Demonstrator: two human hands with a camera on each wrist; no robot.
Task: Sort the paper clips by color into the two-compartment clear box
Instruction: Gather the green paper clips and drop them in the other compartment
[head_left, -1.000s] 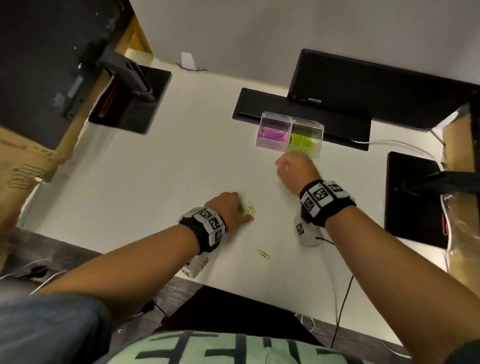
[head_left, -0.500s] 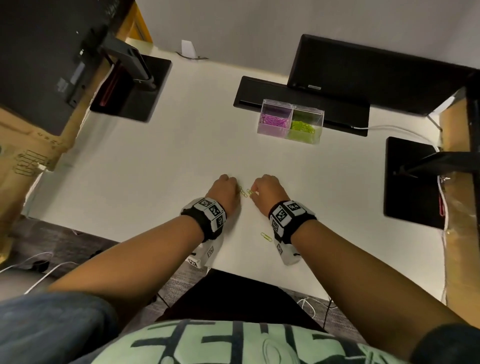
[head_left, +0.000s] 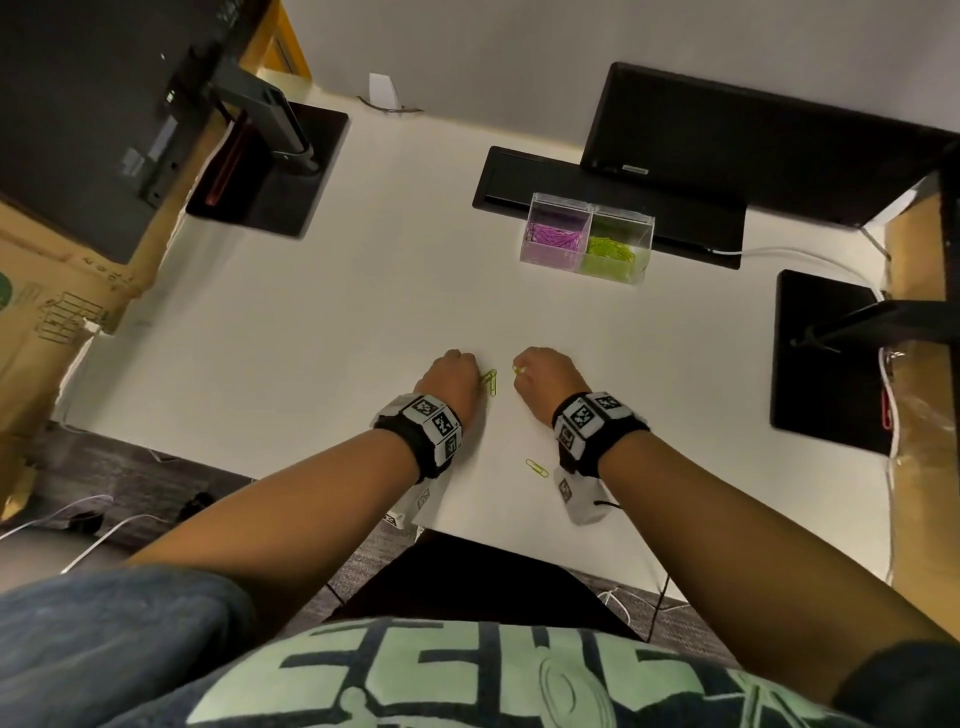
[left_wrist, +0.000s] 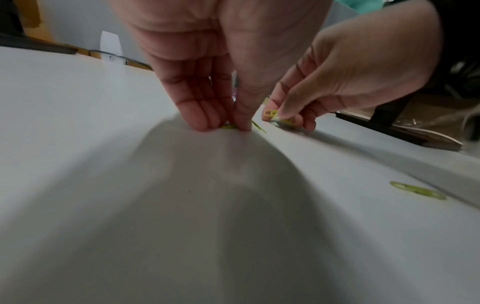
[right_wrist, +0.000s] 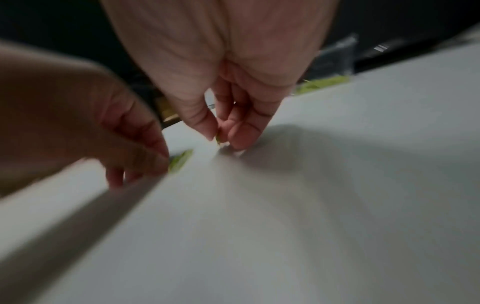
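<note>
The clear two-compartment box (head_left: 587, 236) stands at the back of the white desk, pink clips on its left side, green clips on its right. My left hand (head_left: 454, 374) presses fingertips down on a small bunch of green paper clips (head_left: 490, 382) on the desk, thumb and fingers closing on them (left_wrist: 230, 126). My right hand (head_left: 540, 371) pinches one green clip (left_wrist: 271, 113) between thumb and finger just above the surface. A lone green clip (head_left: 536, 467) lies nearer to me, by my right wrist.
A black keyboard tray (head_left: 571, 182) and a monitor (head_left: 753, 140) sit right behind the box. Black monitor bases stand at the left (head_left: 270, 166) and right (head_left: 821, 358). A cardboard box (head_left: 47, 312) borders the desk's left side.
My right hand came back from the box to the clips beside my left hand and has picked one up, then shifted slightly right. The left hand stayed on its bunch.
</note>
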